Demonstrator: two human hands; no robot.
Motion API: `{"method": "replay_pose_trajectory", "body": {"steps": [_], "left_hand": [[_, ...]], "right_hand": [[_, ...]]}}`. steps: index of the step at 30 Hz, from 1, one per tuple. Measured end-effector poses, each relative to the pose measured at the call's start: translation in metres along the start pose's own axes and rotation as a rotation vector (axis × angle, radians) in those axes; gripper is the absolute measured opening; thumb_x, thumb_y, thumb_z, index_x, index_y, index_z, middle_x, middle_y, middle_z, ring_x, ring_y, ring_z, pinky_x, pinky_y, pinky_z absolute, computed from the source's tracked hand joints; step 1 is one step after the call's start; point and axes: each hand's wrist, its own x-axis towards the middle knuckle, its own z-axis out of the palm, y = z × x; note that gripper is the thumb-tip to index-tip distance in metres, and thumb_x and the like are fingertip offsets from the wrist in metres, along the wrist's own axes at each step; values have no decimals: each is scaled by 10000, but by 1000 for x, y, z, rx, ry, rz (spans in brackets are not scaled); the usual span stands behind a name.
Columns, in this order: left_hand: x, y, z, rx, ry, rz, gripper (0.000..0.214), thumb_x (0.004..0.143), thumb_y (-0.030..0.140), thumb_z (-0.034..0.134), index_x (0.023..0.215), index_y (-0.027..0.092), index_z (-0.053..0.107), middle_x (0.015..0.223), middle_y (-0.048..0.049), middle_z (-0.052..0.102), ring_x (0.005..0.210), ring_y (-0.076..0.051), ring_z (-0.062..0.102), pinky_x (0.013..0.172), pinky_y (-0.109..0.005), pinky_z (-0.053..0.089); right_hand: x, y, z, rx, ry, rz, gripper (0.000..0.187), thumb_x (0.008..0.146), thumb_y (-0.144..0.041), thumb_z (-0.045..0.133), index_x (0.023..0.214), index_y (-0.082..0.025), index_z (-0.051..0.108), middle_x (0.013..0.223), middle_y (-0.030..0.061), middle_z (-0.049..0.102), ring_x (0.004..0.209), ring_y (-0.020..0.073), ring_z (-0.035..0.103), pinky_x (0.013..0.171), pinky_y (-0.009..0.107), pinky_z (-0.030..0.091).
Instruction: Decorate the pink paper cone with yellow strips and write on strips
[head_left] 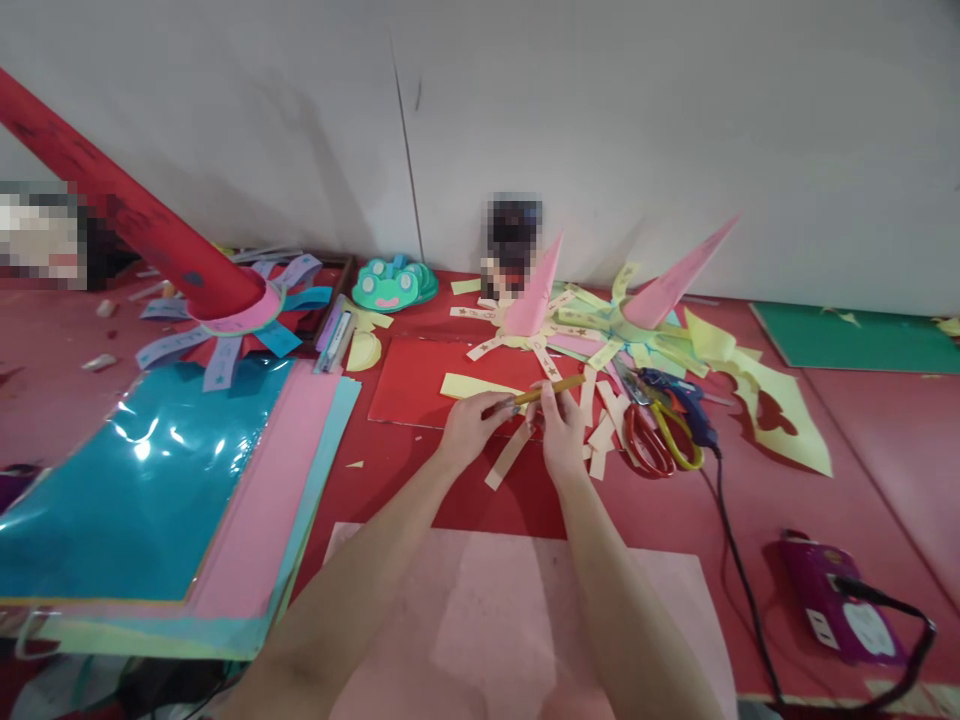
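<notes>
A slim gold pen (551, 390) lies between my two hands, above the table. My left hand (474, 430) is closed at its left end, where something grey shows by the fingertips. The fingers of my right hand (564, 432) are closed around its middle. Just beyond the left hand, a pale yellow paper strip (480, 386) rests on a red sheet (409, 380). Several cream strips (510, 455) are scattered below and beside the right hand. Two pink paper cones (534, 295) with strips fanned round their bases stand farther back.
Right of my hands lie red and yellow-handled scissors (651, 440) and a blue glue gun (679, 395). A black cord runs near a purple power socket box (840, 600). At left are stacked coloured sheets (247, 520) and a tall red cone (150, 220). A green frog cutout (390, 287) sits behind.
</notes>
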Motion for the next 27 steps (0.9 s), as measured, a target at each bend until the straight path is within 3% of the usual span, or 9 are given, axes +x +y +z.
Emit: {"method": "replay_pose_trajectory", "body": {"steps": [17, 24, 27], "left_hand": [[-2, 2, -2, 95, -56, 79, 159, 835, 192, 480, 895, 181, 626, 813, -28, 680, 721, -148, 621, 691, -263, 486], [-1, 6, 0, 5, -36, 119, 243, 845, 197, 472, 1067, 224, 568, 1026, -29, 658, 869, -133, 619, 751, -245, 483], [-1, 7, 2, -104, 3, 141, 188, 856, 218, 459, 1011, 222, 566, 1001, -26, 647, 821, -114, 618, 708, -223, 487]], "right_hand": [[-1, 1, -5, -28, -92, 71, 295, 801, -495, 489, 848, -209, 545, 521, -59, 507, 431, 73, 448, 431, 204, 386], [3, 2, -5, 105, 20, 47, 274, 784, -470, 533, 841, -207, 589, 525, -57, 500, 473, 73, 443, 462, 205, 360], [3, 2, -4, 170, 53, 66, 289, 765, -478, 553, 850, -205, 595, 534, -57, 496, 498, 73, 446, 466, 203, 343]]}}
